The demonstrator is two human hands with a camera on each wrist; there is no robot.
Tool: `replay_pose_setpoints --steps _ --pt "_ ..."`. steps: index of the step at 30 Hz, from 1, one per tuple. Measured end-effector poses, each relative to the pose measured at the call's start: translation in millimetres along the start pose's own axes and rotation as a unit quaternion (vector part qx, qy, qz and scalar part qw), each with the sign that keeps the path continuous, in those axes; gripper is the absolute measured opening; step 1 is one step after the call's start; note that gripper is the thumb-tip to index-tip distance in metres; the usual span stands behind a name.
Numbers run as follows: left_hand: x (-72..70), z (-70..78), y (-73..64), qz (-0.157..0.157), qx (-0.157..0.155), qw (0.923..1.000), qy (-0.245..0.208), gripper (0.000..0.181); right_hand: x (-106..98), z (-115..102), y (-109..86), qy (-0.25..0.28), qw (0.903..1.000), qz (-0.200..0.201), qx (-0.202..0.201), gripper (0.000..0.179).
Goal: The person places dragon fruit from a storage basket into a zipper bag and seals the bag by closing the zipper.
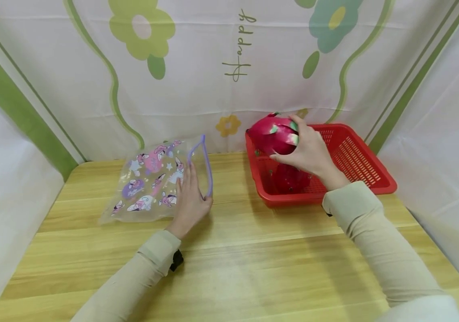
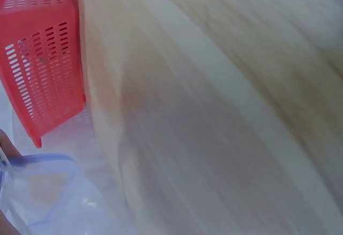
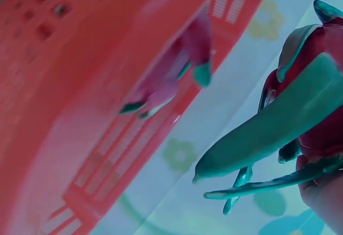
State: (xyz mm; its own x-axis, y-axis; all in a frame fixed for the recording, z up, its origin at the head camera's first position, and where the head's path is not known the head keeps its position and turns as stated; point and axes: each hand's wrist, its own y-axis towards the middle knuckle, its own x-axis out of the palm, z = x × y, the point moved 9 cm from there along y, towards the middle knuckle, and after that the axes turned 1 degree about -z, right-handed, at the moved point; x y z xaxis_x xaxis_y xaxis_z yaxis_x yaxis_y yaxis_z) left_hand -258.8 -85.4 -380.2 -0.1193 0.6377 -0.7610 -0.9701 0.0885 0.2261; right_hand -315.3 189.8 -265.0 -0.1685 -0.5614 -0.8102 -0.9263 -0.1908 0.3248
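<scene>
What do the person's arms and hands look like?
The sleeves are long, plain and beige, with wide turned-back cuffs. The left hand and right hand wear no gloves. A small black object shows at the left cuff, and a black edge by the right one.

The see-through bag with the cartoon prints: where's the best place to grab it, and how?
I'd probably pinch the purple edge of its mouth from the right, fingers inside and thumb outside. The bag looks thin and limp, so its printed body would likely crumple, while the mouth gapes open on that side, facing the red basket. The left hand is at that edge.
</scene>
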Motion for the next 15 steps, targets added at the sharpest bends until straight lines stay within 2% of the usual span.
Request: replay_pose_setpoints --steps 5,11,15 --pt "-1.3 3.2 -0.7 0.004 -0.006 0.9999 -0.014 0.110 12 -24 2.7 0.004 0.9992 -0.009 -0.039 0.096" --pt "-6.0 10.4 -0.9 0.017 -0.002 0.9995 -0.026 0.111 29 -45 2.9 0.004 0.9971 -0.034 -0.067 0.095" --pt "-9.0 14.1 0.1 0.022 -0.006 0.9994 -0.026 0.112 40 -57 1.7 -0.005 0.9936 -0.040 -0.105 0.095"
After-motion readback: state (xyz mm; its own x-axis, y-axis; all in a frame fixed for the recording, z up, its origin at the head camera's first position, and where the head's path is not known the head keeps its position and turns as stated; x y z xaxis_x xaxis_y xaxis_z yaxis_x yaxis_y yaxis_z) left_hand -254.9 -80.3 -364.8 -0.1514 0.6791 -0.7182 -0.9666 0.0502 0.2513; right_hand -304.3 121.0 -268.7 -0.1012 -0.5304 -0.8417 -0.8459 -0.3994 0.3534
